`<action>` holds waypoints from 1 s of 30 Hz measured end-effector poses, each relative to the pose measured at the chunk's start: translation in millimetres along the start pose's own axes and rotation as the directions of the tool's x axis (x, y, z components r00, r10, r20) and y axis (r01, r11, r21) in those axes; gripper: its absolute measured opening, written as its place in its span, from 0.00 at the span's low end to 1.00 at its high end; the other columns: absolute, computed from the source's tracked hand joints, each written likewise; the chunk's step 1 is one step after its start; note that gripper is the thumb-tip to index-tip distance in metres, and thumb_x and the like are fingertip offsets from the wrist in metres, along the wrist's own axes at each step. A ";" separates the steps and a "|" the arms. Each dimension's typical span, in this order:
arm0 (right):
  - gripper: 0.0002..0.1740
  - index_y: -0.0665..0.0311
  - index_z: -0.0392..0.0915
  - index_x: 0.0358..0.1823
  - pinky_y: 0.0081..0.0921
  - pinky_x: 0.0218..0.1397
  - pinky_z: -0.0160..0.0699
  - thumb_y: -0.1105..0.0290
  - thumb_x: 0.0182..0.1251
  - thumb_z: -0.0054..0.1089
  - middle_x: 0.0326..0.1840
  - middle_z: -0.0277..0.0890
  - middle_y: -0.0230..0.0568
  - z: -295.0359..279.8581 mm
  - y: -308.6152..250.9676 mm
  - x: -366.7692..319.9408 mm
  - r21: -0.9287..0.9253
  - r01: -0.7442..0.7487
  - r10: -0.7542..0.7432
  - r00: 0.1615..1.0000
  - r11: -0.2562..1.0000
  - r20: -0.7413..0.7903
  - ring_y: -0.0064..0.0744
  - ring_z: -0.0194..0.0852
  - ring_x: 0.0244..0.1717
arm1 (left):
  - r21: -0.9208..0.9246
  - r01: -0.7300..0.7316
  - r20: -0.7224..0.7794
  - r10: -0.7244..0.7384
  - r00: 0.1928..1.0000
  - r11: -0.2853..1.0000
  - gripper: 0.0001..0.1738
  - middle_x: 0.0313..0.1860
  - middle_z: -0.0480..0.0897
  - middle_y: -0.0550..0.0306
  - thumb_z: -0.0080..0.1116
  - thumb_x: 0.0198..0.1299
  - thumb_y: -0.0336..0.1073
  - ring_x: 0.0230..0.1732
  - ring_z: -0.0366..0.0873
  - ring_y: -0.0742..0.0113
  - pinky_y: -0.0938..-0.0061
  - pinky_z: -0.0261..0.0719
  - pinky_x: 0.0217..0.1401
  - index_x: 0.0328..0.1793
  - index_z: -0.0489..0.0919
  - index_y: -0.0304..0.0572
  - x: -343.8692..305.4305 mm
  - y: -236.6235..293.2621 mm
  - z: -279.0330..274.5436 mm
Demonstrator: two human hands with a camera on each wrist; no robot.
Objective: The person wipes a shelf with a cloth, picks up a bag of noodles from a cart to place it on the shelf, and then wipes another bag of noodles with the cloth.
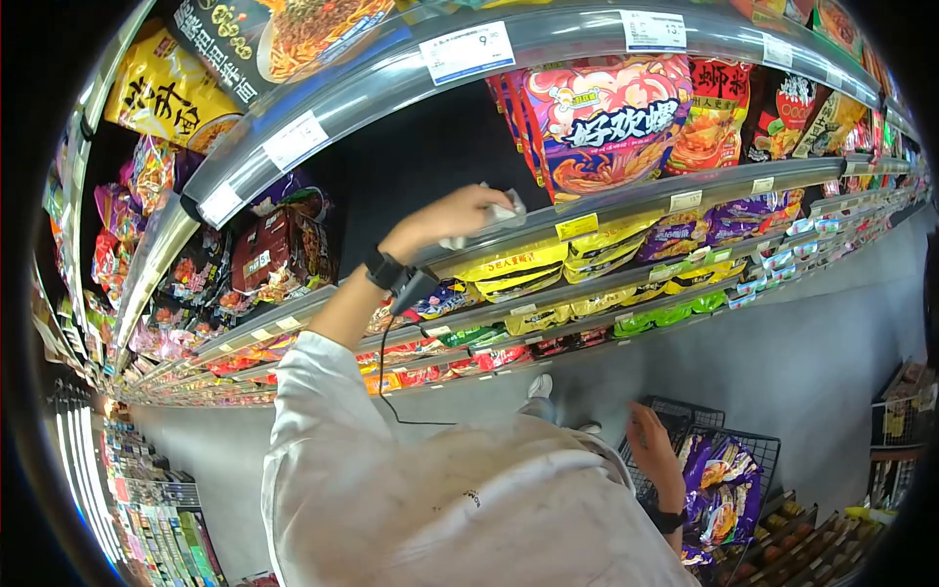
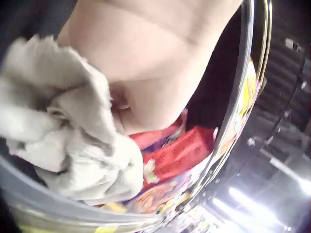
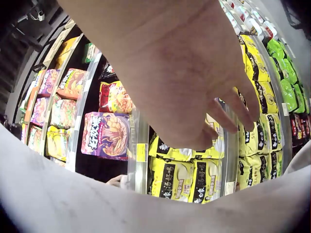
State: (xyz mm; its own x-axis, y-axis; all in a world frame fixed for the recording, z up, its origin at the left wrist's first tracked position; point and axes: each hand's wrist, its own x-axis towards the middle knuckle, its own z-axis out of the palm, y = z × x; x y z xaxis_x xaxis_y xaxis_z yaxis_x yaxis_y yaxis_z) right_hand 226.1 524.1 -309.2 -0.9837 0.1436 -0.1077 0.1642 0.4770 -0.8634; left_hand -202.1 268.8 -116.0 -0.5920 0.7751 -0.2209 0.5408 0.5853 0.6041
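Observation:
My left hand point(image 1: 468, 207) grips a crumpled greyish-white cloth point(image 1: 506, 213) at the front edge of a dark shelf point(image 1: 416, 137). In the left wrist view the cloth point(image 2: 80, 121) bunches under the hand, whose fingers are mostly hidden. Just right of it stand pink and purple noodle packs point(image 1: 606, 122); yellow noodle packs point(image 1: 514, 272) fill the tier below. Down by my side hangs my right hand point(image 1: 653, 445), holding nothing, above a black wire basket point(image 1: 758, 450). Its fingers point(image 3: 223, 116) are loosely bent in the right wrist view.
Metal shelf rails with price tags point(image 1: 468, 54) run across above and below the left hand. Purple noodle packs point(image 1: 722, 489) lie in the wire basket. Grey floor point(image 1: 782, 342) stretches along the shelving. A cable point(image 1: 383, 377) trails from the left wrist.

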 end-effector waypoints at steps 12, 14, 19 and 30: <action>0.21 0.67 0.74 0.72 0.34 0.60 0.83 0.76 0.81 0.55 0.62 0.80 0.54 17.3 13.3 -7.5 0.086 -0.033 0.043 0.992 0.996 -0.119 0.46 0.86 0.59 | 0.208 0.088 0.082 -0.107 0.991 0.974 0.37 0.89 0.60 0.45 0.40 0.78 0.49 0.89 0.55 0.50 0.59 0.50 0.91 0.90 0.59 0.48 -81.0 -65.5 -26.1; 0.22 0.66 0.73 0.72 0.38 0.60 0.83 0.76 0.80 0.55 0.63 0.79 0.55 19.3 12.5 -2.4 0.082 -0.049 0.056 0.995 0.995 -0.086 0.50 0.85 0.59 | 0.203 0.292 0.116 -0.319 0.941 0.934 0.37 0.89 0.59 0.44 0.39 0.78 0.48 0.89 0.54 0.50 0.62 0.50 0.91 0.89 0.60 0.40 -70.6 -29.6 -36.2; 0.23 0.66 0.72 0.73 0.42 0.60 0.83 0.76 0.79 0.56 0.63 0.79 0.56 30.3 8.9 13.5 0.080 -0.047 0.052 0.997 0.996 -0.060 0.53 0.84 0.60 | 0.449 0.133 0.114 -0.205 0.972 0.883 0.35 0.92 0.47 0.38 0.31 0.82 0.47 0.92 0.43 0.49 0.66 0.43 0.92 0.88 0.56 0.33 1.1 -112.8 -65.1; 0.19 0.70 0.74 0.69 0.38 0.50 0.87 0.78 0.80 0.55 0.58 0.82 0.59 56.4 -0.9 8.2 -0.008 -0.097 0.094 0.974 0.995 -0.207 0.49 0.88 0.49 | 0.239 -0.180 -0.449 0.273 0.850 0.954 0.29 0.58 0.85 0.42 0.59 0.65 0.47 0.58 0.82 0.49 0.58 0.78 0.65 0.64 0.81 0.33 109.1 -310.3 -122.0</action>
State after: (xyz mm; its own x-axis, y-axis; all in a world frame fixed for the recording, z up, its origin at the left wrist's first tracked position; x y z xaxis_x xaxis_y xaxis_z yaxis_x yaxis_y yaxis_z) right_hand 213.9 476.0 -337.0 -0.9277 0.3638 -0.0838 0.2599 0.4679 -0.8447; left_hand -507.4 142.7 -234.2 -0.6242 0.7121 0.3215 0.7656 0.4754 0.4334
